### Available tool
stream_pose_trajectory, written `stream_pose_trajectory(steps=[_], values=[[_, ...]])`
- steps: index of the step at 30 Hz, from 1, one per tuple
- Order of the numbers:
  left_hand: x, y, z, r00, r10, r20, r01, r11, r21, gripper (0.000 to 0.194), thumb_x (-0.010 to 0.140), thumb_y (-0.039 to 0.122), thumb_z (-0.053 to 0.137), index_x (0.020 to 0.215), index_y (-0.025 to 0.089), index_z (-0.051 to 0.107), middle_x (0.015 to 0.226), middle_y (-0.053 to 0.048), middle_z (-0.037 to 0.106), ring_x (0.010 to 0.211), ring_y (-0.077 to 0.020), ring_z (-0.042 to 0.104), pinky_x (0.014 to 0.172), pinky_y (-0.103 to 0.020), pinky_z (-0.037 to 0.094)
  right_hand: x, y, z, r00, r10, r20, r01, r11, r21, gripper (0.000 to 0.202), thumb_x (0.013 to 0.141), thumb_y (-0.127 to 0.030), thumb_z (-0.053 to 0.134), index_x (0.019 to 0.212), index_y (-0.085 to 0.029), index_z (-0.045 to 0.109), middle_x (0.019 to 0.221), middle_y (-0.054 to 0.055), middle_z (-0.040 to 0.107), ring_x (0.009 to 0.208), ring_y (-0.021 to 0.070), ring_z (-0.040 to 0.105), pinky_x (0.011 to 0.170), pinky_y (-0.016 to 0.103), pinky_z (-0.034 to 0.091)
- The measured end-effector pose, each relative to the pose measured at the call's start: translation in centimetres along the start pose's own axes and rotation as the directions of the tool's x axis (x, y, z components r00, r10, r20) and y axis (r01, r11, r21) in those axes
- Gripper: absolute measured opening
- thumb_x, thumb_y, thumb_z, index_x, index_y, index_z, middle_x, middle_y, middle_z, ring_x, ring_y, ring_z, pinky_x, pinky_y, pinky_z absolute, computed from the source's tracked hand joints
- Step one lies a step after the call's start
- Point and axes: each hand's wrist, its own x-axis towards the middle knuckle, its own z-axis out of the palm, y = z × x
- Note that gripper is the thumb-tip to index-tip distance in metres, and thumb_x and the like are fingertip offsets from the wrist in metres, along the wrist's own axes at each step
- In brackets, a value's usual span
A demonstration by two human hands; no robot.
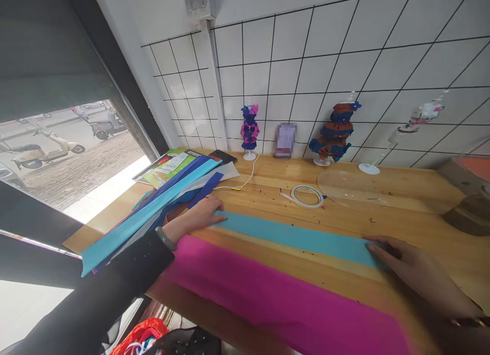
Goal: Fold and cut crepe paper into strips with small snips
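Note:
A long light blue strip of crepe-like paper (291,233) stretches across the wooden table. At its left end my left hand (206,213) is closed on the edge, fingertips against the paper. My right hand (409,260) grips the other end between thumb and fingers, with the fingers partly hidden. Nearer to me, a wide magenta sheet (268,288) of similar material runs along the table's front edge. Its right end is blurred.
Folded blue, white and purple sheets (153,212) are piled at the left near printed packs (168,168). Behind the strip lie a tape roll (306,206) and a clear disc (346,186). Decorated dress-form stands (249,130) and a phone (286,140) line the tiled wall.

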Motion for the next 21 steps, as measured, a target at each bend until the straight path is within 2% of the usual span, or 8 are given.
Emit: stream_pose_trajectory(steps=[4, 10, 14, 18, 21], values=[[1.1, -1.7, -0.1, 0.999, 0.019, 0.036, -0.015, 0.995, -0.101, 0.031, 0.080, 0.047, 0.049, 0.076, 0.017, 0.056, 0.080, -0.004, 0.058, 0.078, -0.0172, 0.050, 0.075, -0.029, 0.037, 0.2, 0.2, 0.1, 1.000, -0.002, -0.017, 0.002, 1.000, 0.013, 0.036, 0.070, -0.050, 0.049, 0.088, -0.024, 0.066, 0.089, 0.003, 0.071, 0.082, 0.0241, 0.064, 0.069, 0.033, 0.048], [2.7, -2.2, -0.6, 0.996, -0.060, 0.064, 0.073, 0.970, -0.231, 0.024, 0.077, 0.042, 0.050, 0.078, 0.019, 0.055, 0.075, 0.000, 0.058, 0.068, -0.0151, 0.051, 0.061, -0.025, 0.037, 1.0, 0.8, 1.0, 0.989, -0.079, -0.124, 0.072, 0.996, -0.058, 0.037, 0.074, -0.050, 0.046, 0.094, -0.024, 0.064, 0.079, 0.003, 0.069, 0.071, 0.0216, 0.063, 0.062, 0.031, 0.047], [3.6, -2.4, -0.8, 0.997, -0.070, 0.036, 0.077, 0.962, -0.260, 0.026, 0.078, 0.040, 0.046, 0.091, 0.019, 0.057, 0.086, -0.002, 0.061, 0.076, -0.0169, 0.055, 0.069, -0.026, 0.041, 1.6, 1.0, 1.5, 0.959, -0.127, -0.252, 0.105, 0.989, -0.101, 0.041, 0.074, -0.050, 0.045, 0.096, -0.022, 0.064, 0.077, 0.004, 0.067, 0.066, 0.0213, 0.060, 0.058, 0.031, 0.045], [3.8, -3.2, -0.9, 0.991, -0.132, -0.040, 0.118, 0.961, -0.250, 0.035, 0.077, 0.042, 0.047, 0.103, 0.019, 0.057, 0.103, -0.005, 0.060, 0.092, -0.0205, 0.055, 0.083, -0.030, 0.041, 1.6, 0.6, 1.2, 0.919, -0.095, -0.383, 0.067, 0.994, -0.086, 0.044, 0.074, -0.052, 0.041, 0.091, -0.018, 0.063, 0.080, 0.007, 0.066, 0.064, 0.0207, 0.057, 0.057, 0.032, 0.043], [3.5, -4.2, -1.4, 0.984, -0.175, 0.028, 0.176, 0.945, -0.275, 0.042, 0.073, 0.046, 0.051, 0.106, 0.021, 0.056, 0.104, -0.003, 0.060, 0.091, -0.0199, 0.056, 0.081, -0.029, 0.043, 1.1, 0.2, 0.8, 0.909, -0.061, -0.412, 0.041, 0.997, -0.059, 0.046, 0.076, -0.055, 0.040, 0.091, -0.018, 0.063, 0.072, 0.006, 0.064, 0.058, 0.0187, 0.054, 0.052, 0.029, 0.041]])
